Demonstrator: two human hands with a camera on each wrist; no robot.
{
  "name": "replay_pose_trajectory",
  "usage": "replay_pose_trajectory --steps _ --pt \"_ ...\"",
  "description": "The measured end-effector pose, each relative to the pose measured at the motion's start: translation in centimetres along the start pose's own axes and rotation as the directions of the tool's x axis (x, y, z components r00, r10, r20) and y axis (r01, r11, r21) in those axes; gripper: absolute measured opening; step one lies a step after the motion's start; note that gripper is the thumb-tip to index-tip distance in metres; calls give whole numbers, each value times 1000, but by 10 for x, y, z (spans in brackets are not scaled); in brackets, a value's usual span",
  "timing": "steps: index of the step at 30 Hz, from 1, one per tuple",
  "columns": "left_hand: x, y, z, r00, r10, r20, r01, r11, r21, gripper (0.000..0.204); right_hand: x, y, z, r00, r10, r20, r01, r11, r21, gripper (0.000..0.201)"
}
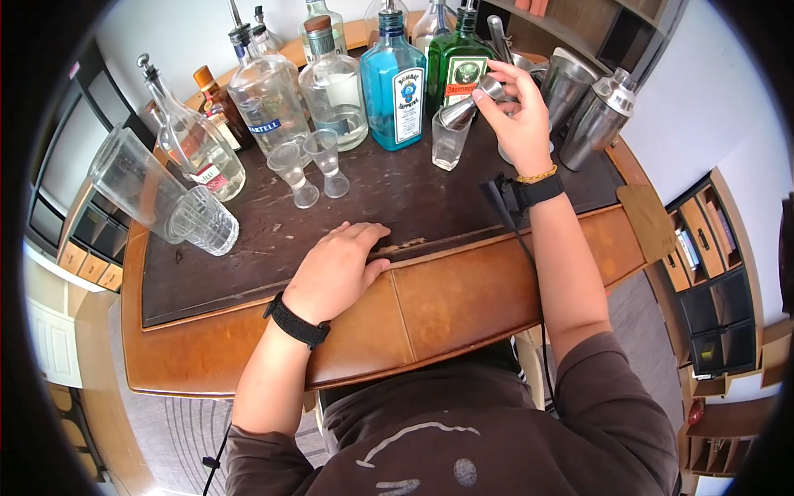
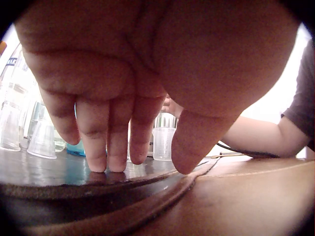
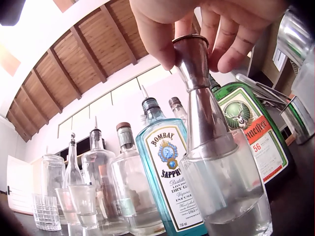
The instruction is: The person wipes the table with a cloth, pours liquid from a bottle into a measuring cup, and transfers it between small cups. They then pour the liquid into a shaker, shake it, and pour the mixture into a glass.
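My right hand [image 1: 523,124] pinches a steel double-ended jigger [image 1: 465,109] by its upper cup, thumb on one side and fingers on the other. In the right wrist view the jigger's lower cup [image 3: 211,142] sits tilted inside the mouth of a small glass [image 3: 236,189], which has colourless liquid at its bottom. Right behind the glass stand a blue Bombay Sapphire bottle [image 1: 395,87] and a green Jägermeister bottle [image 1: 453,66]. My left hand [image 1: 335,269] rests palm down at the table's front, fingers extended, fingertips on the dark tabletop [image 2: 64,172], holding nothing.
Two small hourglass-shaped glasses [image 1: 289,169] stand left of centre. At the left, a tall mixing glass [image 1: 136,182] and a cut-glass tumbler [image 1: 211,221] stand near several spouted bottles [image 1: 194,145]. Steel shakers [image 1: 597,120] are at the right. A cable [image 1: 533,281] hangs from my right wrist.
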State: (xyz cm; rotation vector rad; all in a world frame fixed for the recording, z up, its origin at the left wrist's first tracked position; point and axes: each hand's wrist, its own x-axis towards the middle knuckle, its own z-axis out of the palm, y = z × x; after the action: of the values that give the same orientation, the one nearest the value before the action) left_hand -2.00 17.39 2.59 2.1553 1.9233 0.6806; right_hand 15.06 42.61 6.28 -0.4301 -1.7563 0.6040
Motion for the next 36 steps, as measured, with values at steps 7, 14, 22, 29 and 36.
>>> replay_pose_trajectory --steps 7,14,22,29,36 --pt "0 0 0 1000 -3 -8 3 1000 5 36 -8 -4 -7 999 -48 -18 46 996 -72 36" --pt "0 0 1 1000 1 -14 -1 1000 -3 36 -15 14 -15 998 23 -54 -27 996 -81 27" --pt "-1 -1 2 1000 13 -19 -13 1000 15 35 -15 12 -17 937 340 -80 -300 900 317 16" --pt "-1 0 1 1000 2 -12 -2 1000 9 36 -24 -3 -6 857 512 62 -436 655 618 23" --pt "0 0 0 1000 6 -6 -6 1000 1 36 -36 -24 10 721 587 368 -446 -14 895 29"
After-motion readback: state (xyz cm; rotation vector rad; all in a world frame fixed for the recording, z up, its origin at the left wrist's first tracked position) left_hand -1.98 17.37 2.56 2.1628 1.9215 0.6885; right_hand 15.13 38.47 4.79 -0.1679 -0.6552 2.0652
